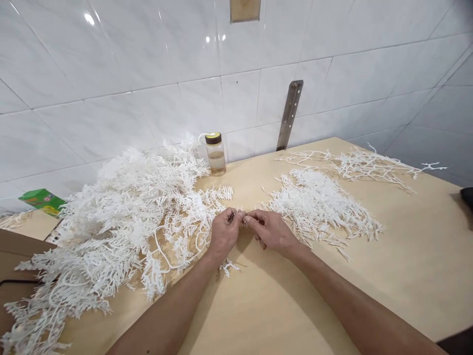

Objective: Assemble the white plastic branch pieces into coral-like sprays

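Note:
My left hand [226, 230] is closed in a pinch on a white branching sprig, whose small tips show above the fingers. Fingertips nearly touching it, my right hand [269, 229] also pinches at the same spot; what it grips is mostly hidden. A large heap of white feathery branches [121, 217] spreads to the left, its edge reaching my left hand. Beyond my right hand lies a flatter pile of small white sprigs [325, 204]. A loose white piece [228, 266] rests below my left wrist.
Bare thin white stems [373, 165] lie at the table's back right. A lidded bottle [216, 155] stands by the tiled wall, and a metal strip [290, 116] leans there. A green carton [43, 201] is at far left on the wooden table [406, 256].

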`<act>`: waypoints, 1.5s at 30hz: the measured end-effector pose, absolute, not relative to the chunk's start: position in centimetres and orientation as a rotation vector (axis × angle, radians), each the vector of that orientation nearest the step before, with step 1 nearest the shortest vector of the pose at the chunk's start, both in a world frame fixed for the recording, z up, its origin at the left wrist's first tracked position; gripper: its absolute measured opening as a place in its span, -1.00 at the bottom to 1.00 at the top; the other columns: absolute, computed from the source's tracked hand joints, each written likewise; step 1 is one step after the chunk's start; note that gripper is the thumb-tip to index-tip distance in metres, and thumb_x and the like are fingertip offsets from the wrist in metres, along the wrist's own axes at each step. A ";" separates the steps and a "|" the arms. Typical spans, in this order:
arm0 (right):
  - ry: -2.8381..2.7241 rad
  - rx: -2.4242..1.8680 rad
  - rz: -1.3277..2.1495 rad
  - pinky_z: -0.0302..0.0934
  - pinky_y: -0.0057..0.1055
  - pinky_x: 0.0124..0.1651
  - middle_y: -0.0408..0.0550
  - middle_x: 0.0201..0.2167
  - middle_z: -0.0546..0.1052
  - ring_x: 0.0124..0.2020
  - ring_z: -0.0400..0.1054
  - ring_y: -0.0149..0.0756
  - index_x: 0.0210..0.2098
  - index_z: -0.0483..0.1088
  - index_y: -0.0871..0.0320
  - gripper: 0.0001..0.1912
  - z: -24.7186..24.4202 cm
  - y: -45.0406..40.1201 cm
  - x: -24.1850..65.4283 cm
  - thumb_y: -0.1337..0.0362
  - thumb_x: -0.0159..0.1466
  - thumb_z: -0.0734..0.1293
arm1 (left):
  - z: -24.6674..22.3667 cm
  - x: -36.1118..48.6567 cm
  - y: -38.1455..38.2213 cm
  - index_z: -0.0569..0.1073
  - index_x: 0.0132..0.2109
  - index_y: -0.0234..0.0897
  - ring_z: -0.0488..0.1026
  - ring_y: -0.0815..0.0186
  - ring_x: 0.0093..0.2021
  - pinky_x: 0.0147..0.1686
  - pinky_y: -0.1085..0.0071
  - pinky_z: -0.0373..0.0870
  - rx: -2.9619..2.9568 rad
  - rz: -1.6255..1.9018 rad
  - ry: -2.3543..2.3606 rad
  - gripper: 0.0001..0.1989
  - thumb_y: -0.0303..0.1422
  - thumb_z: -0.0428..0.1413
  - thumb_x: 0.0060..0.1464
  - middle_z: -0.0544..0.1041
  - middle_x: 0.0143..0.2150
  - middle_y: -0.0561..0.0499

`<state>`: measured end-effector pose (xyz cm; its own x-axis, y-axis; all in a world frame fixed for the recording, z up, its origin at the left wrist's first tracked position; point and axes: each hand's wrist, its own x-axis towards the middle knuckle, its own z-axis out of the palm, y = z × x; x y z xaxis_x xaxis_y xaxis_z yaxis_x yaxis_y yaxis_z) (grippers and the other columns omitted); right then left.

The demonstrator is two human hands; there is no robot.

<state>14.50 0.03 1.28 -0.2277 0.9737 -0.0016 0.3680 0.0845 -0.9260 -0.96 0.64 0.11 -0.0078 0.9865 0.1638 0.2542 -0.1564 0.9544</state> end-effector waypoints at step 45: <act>-1.633 -1.800 0.331 0.18 -0.39 -0.38 -0.10 -0.49 0.51 -0.47 0.39 -0.28 -0.41 0.36 0.12 -0.91 1.8 1.5 18.2 0.27 0.18 0.25 | -0.2 -0.5 0.2 0.37 -0.47 -0.26 0.23 0.43 -0.58 -0.50 0.50 0.16 1.478 1.288 1.402 -0.70 -0.18 0.09 0.13 0.29 -0.64 0.16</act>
<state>18.22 1.47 1.81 0.1822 0.9516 0.2477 0.7799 0.0135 -0.6258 -0.46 0.23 -0.15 -0.0884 0.9791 0.1833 0.2655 -0.1542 0.9517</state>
